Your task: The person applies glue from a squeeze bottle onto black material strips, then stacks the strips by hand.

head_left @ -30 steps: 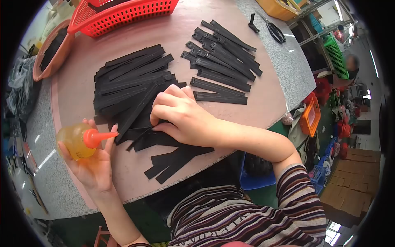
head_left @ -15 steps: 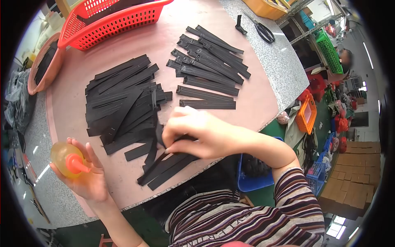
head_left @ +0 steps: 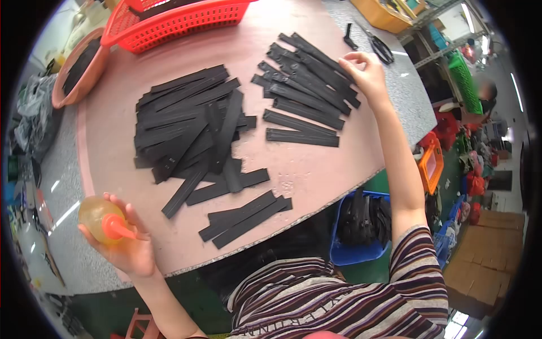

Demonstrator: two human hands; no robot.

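Observation:
My left hand (head_left: 130, 248) cups a rounded squeeze bottle (head_left: 93, 214) of yellowish liquid with an orange nozzle, at the table's left side. At the upper right, my right hand (head_left: 367, 79) pinches, thumb and forefinger together, at the edge of the outermost black zipper (head_left: 319, 53) in a fanned row. Just where the fingertips meet, the hand partly covers that zipper. Left of the row lies a loose pile of black strips (head_left: 186, 121). Nearer the front edge sit a few more strips (head_left: 245, 217), apart from the pile.
A red perforated basket (head_left: 186, 31) and a pinkish basket (head_left: 79, 90) stand along the far left. Scissors (head_left: 382, 51) and a small black piece (head_left: 350, 38) lie beyond my right hand. Below the table edge is a blue bin (head_left: 350, 257) holding black items.
My right hand has left the front of the strip pile and moved to the upper right, at the fanned row. Strips it was handling now lie loose. My left hand still holds the bottle.

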